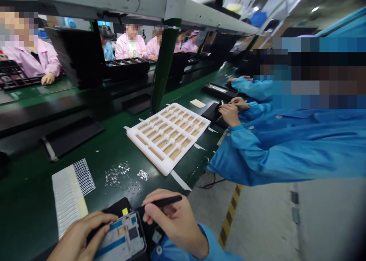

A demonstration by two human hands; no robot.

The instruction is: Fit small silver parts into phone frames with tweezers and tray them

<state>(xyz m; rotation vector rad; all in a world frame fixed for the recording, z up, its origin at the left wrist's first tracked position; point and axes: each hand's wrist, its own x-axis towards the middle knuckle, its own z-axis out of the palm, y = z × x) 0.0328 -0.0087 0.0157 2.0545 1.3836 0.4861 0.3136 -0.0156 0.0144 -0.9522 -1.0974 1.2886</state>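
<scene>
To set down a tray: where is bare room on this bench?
Bare green bench lies between the white foam tray and flat black pad. Crowded: scattered silver parts and the phone frame at your left hand and right hand.

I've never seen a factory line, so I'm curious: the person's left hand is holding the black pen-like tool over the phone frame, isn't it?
Not quite: the head view shows the black pen-like tool in the right hand, not the left hand. The rest stands: the tool is over the phone frame.
</scene>
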